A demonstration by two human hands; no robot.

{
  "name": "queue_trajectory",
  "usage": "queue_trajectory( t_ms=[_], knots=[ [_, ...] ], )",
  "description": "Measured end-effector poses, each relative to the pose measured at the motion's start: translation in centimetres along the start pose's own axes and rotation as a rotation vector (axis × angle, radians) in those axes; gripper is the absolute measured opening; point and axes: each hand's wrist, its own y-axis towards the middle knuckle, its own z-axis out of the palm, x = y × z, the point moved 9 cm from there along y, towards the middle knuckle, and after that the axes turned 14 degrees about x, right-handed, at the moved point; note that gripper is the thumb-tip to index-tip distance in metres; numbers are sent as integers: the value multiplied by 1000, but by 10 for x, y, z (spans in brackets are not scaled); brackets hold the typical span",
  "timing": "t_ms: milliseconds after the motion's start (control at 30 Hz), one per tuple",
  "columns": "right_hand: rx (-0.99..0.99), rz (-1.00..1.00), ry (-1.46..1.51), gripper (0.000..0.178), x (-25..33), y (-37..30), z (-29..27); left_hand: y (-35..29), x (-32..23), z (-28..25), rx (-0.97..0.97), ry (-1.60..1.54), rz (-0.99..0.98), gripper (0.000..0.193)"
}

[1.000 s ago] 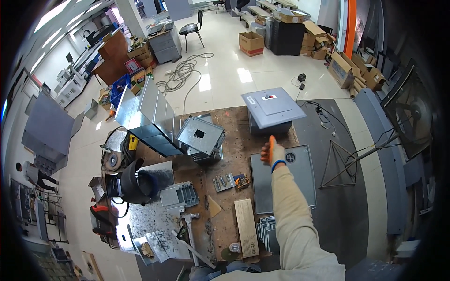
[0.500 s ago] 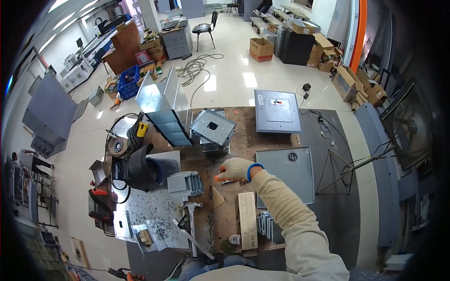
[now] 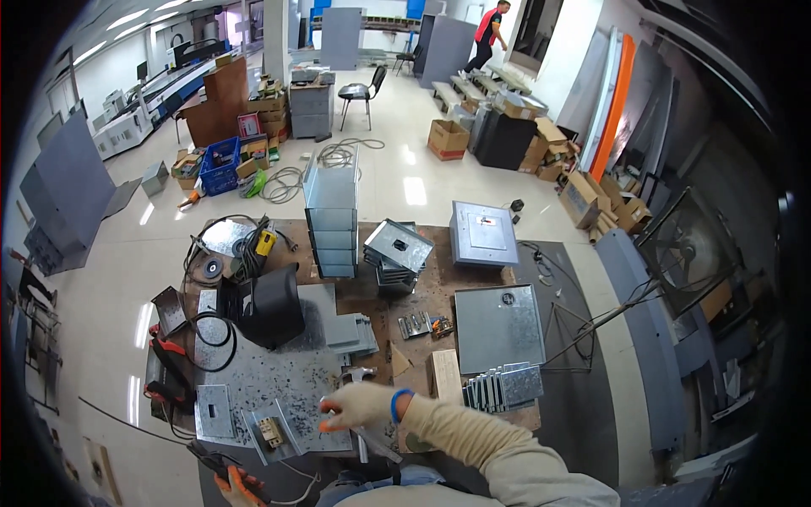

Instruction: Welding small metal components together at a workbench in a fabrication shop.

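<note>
My right hand (image 3: 361,406), in a pale glove with orange fingertips and a blue wristband, hovers over the speckled metal sheet (image 3: 253,384), beside the hammer (image 3: 359,373). Its fingers are curled together; whatever they pinch is too small to make out. At the lower left, my left hand (image 3: 239,490), gloved alike, is closed around a black electrode holder (image 3: 213,459), and a long thin rod (image 3: 135,421) sticks out of it. Between the hands lies a bent metal bracket (image 3: 287,422) carrying a tan block (image 3: 270,432). A slotted flat plate (image 3: 214,411) sits to its left.
A black welding mask (image 3: 272,308) and stacked grey brackets (image 3: 351,335) stand beyond my right hand. Farther off are a tall metal housing (image 3: 332,220), plates (image 3: 399,245) and a grey box (image 3: 484,235). A red-black machine (image 3: 166,367) is at left. A person (image 3: 488,34) walks far back.
My right hand has moved left and nearer, from the bench's middle to over the metal sheet. My left hand has risen farther into view with the electrode holder. The view has tilted up.
</note>
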Motion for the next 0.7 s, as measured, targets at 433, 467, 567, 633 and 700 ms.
queue_trajectory(
  t_ms=[433,467,567,633,700],
  knots=[
    [105,-296,1068,45,58,111,172,-11,-32,133,769,-264,-117,28],
    [95,-294,1070,45,58,108,174,-36,-57,147,838,-207,-185,28],
    [-15,-379,1267,39,69,93,171,-43,-61,155,1022,-133,-248,28],
    [-90,-403,1379,38,79,74,166,-52,-52,159,1202,-55,-310,31],
    [-88,-394,1414,38,84,54,172,-65,-55,162,1210,-20,-351,33]
  ],
)
